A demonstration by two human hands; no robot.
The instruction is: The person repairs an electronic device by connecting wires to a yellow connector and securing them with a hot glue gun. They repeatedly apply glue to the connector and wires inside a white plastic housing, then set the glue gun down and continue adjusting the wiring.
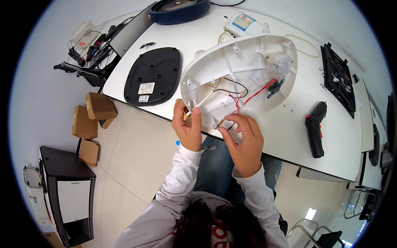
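Observation:
A white plastic appliance housing [252, 43] lies hollow side up at the table's front edge, ribs and screw posts showing. Red wires [252, 97] and black wires [225, 90] run inside it, some to a small dark part [275, 88] at its right. My left hand [188, 128] is closed at the housing's near left rim, pinching the end of a white cable [206, 99] beside a small brass-coloured piece [186, 116]. At the near rim, my right hand [245, 142] pinches a small brass-coloured connector piece [220, 123] between thumb and forefinger, next to the red wires.
A black base plate [165, 68] lies to the left, near a short black cable [147, 44]. Rightward are a black cordless screwdriver [316, 128], loose screws and an open tool case [340, 78]. A white motor unit [246, 25] and dark blue round part [180, 14] stand behind.

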